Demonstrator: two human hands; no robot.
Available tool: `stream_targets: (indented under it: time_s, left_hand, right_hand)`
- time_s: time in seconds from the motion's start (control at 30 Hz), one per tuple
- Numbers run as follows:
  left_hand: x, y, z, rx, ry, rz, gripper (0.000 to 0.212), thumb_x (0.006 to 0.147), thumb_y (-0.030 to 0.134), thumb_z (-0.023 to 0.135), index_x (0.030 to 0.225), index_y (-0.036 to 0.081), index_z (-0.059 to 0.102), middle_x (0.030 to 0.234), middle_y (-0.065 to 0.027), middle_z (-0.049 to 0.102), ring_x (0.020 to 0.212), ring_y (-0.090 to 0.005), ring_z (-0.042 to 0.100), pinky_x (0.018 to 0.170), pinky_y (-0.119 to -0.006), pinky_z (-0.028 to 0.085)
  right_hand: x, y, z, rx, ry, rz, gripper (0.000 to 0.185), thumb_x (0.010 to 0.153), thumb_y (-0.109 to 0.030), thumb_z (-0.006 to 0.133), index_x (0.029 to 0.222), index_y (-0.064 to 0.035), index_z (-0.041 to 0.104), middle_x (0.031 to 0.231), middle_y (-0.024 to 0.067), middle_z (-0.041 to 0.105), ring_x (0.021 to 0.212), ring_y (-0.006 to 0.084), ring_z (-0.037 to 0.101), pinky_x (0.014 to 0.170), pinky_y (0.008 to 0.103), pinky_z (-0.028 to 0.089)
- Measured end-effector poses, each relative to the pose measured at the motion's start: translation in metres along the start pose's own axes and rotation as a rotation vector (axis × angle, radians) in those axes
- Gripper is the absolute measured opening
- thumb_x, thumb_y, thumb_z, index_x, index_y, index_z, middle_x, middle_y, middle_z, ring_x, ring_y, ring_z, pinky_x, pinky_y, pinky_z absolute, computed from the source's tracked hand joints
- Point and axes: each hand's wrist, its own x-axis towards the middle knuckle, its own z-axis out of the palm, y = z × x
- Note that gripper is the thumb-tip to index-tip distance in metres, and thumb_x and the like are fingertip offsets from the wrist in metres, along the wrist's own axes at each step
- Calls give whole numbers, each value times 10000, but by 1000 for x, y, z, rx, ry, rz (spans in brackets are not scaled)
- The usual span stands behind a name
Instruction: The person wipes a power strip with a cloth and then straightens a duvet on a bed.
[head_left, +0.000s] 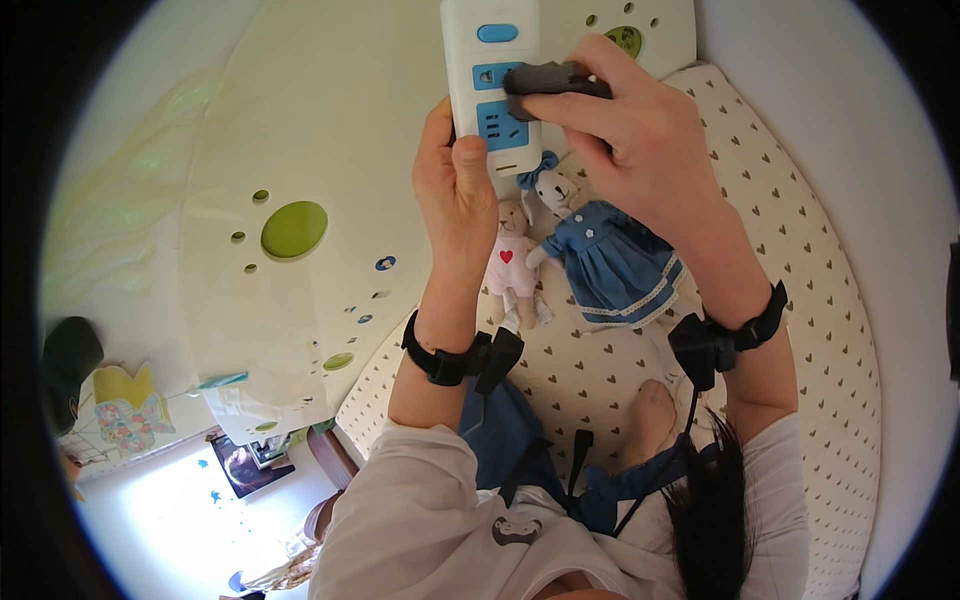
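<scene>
A white power strip (461, 52) with blue socket panels and a blue button is held up at the top middle. My left hand (457, 180) grips its lower end, the thumb across the front. In my right hand (641, 127) is a dark grey cloth (551, 79), pinched between the fingers and pressed against the socket panels, partly covering them. Below the strip, a plush toy in a blue dress (615, 255) and a smaller plush toy in pink (512, 259) lie side by side. Both wrists wear black straps with small devices.
The toys lie on a cream mattress with a heart print (585, 375). A pale panel (352, 150) with green oval cut-outs stands at the left, beside a white wall (892, 225) at the right. A bare foot (651, 420) rests on the mattress. Assorted items are at the lower left.
</scene>
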Motion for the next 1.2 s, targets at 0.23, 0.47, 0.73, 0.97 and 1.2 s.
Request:
stream_targets:
  time_s: [0.23, 0.47, 0.73, 0.97, 1.2]
  left_hand:
    - [0, 1, 0, 14, 16, 10, 715, 956, 629, 326, 1117, -22, 576, 969, -36, 598, 888, -110, 525, 781, -239, 419]
    - [0, 2, 1, 27, 18, 13, 711, 952, 630, 342, 1113, -20, 578, 951, -33, 599, 878, -107, 527, 773, -240, 424]
    - [1, 1, -1, 20, 4, 28, 728, 942, 642, 349, 1126, -27, 572, 961, -37, 601, 885, -106, 527, 778, -238, 428]
    - [2, 0, -2, 12, -5, 37, 733, 941, 641, 354, 1133, -32, 570, 971, -42, 604, 896, -109, 532, 789, -240, 432]
    - [2, -1, 1, 17, -10, 63, 694, 953, 614, 374, 1140, -25, 570, 984, -47, 601, 893, -116, 529, 787, -247, 432]
  right_hand:
    - [-3, 6, 0, 108, 6, 28, 224, 730, -50, 644, 890, -179, 733, 904, 2, 580, 672, 198, 613, 562, 312, 473]
    - [0, 1, 5, 167, 8, 40, 228, 729, -44, 636, 896, -164, 735, 888, 22, 581, 683, 213, 615, 583, 320, 480]
    - [0, 1, 4, 340, -28, 54, 258, 748, 90, 601, 959, -19, 700, 816, 59, 488, 669, 148, 523, 570, 261, 400]
    - [-3, 7, 1, 317, -86, 176, 215, 752, -41, 608, 908, -122, 731, 884, 40, 594, 701, 234, 608, 612, 319, 476]
    - [0, 5, 3, 270, -19, 92, 213, 754, -47, 613, 913, -123, 732, 898, 41, 601, 711, 233, 613, 613, 314, 480]
